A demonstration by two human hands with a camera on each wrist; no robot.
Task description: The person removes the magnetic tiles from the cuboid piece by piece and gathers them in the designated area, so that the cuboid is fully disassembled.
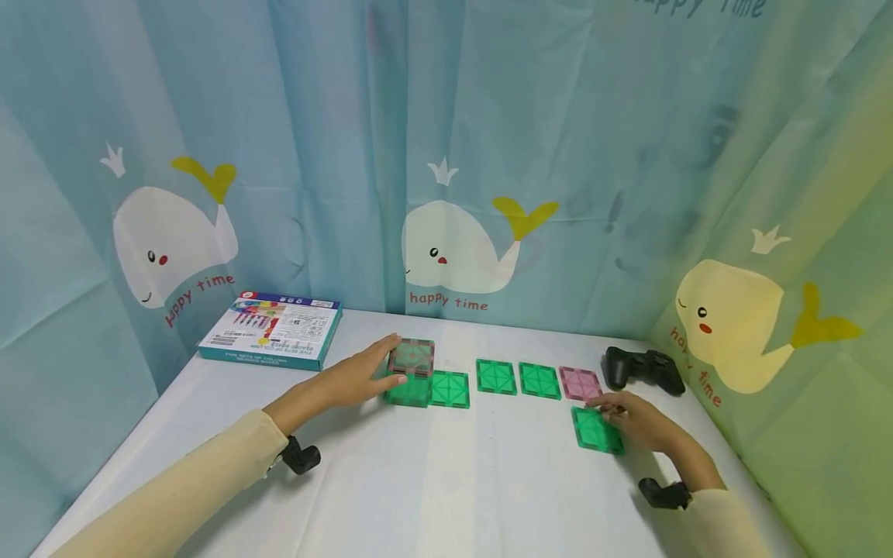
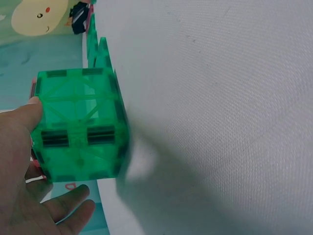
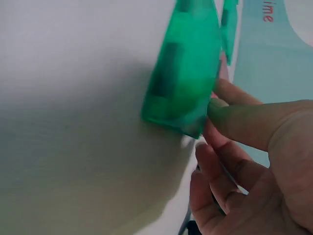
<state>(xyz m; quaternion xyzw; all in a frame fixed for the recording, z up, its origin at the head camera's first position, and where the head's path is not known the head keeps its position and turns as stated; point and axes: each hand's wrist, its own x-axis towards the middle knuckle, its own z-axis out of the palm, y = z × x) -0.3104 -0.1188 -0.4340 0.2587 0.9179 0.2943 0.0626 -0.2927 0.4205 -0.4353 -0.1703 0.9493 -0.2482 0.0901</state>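
Note:
At the middle of the table, my left hand [image 1: 363, 376] holds a small box shape of see-through magnetic tiles, thumb at the near side and a finger at the far side. A pink tile [image 1: 412, 357] is on its top, and green tiles [image 2: 76, 122] form the sides seen in the left wrist view. Touching its right side is a flat green tile [image 1: 450, 389]. My right hand [image 1: 638, 421] pinches another green tile [image 1: 596, 430] by its edge, tilted off the table in the right wrist view. Just beyond it lies a flat pink tile [image 1: 580, 384].
Two green tiles [image 1: 496, 376] lie in a row left of the flat pink tile. A black game controller [image 1: 643, 370] rests at the back right. A toy box [image 1: 272, 331] lies at the back left. Whale-printed curtains [image 1: 335, 155] hang around the white table [image 1: 418, 480].

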